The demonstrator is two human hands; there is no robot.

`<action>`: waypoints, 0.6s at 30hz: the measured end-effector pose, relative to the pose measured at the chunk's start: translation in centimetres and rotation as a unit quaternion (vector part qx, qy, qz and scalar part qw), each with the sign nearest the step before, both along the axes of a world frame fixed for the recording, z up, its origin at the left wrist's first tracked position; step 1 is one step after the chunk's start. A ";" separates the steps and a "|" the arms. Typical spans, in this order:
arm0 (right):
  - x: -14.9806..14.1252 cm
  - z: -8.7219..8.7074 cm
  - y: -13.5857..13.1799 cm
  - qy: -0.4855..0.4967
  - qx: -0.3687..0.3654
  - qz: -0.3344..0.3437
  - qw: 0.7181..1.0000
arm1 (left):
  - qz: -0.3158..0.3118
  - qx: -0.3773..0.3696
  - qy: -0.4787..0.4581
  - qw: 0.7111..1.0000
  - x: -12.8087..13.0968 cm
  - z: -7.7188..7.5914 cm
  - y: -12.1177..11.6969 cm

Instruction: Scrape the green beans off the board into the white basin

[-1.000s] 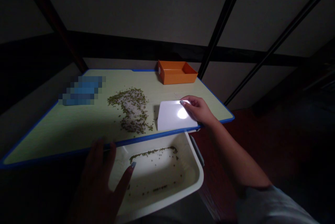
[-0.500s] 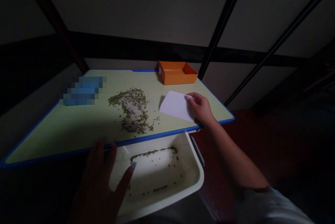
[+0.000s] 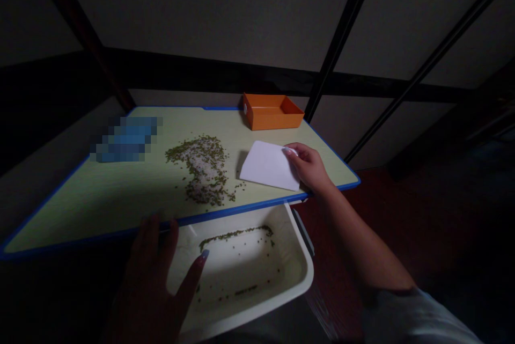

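Head view: the step in hand looks to be working a white card (image 3: 267, 164) over the desk (image 3: 237, 124), just to the right of a loose spread of green and pale grains (image 3: 205, 164). The right hand (image 3: 309, 166) has its fingers closed on the card's upper right part, the thumb lying on the face turned to the camera and the others mostly hidden behind. The card appears tilted, its lower edge close to a few stray grains; whether that edge touches the desk I cannot tell. The left hand (image 3: 161, 263) has its fingers spread, with nothing seen between them; the thumb lies over the opening of a white tub (image 3: 298, 258) below the desk's near edge, and the other fingertips reach that edge. The hand is too dark to tell whether it presses on the tub's rim. Some green grains lie inside the tub, mostly along its far side. As I judge it, the next move calls for a firm pinch, the card's edge kept low and level, and the tub held steady. An orange box (image 3: 276, 118) stands at the desk's far right.
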State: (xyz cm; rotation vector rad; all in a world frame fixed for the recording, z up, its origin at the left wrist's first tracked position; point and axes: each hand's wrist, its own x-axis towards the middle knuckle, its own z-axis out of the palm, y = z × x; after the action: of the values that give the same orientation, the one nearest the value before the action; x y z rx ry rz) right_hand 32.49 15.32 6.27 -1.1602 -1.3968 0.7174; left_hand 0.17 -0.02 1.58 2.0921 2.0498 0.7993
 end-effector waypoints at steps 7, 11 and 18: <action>0.3 0.1 -0.1 0.010 0.028 -0.018 0.999 | -0.011 -0.017 0.002 1.000 0.0 0.3 0.0; 0.4 0.1 -0.2 -0.002 0.032 -0.020 0.999 | 0.004 -0.012 0.000 1.000 0.0 0.3 0.1; 0.3 0.0 -0.3 -0.020 0.035 -0.021 0.999 | -0.015 0.003 0.012 1.000 -0.2 0.0 0.0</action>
State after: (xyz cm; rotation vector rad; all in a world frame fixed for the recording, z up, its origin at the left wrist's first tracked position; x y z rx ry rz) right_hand 32.81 14.98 6.25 -1.1515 -1.4159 0.6132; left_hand 0.00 -0.06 1.55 2.1411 2.0249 0.7790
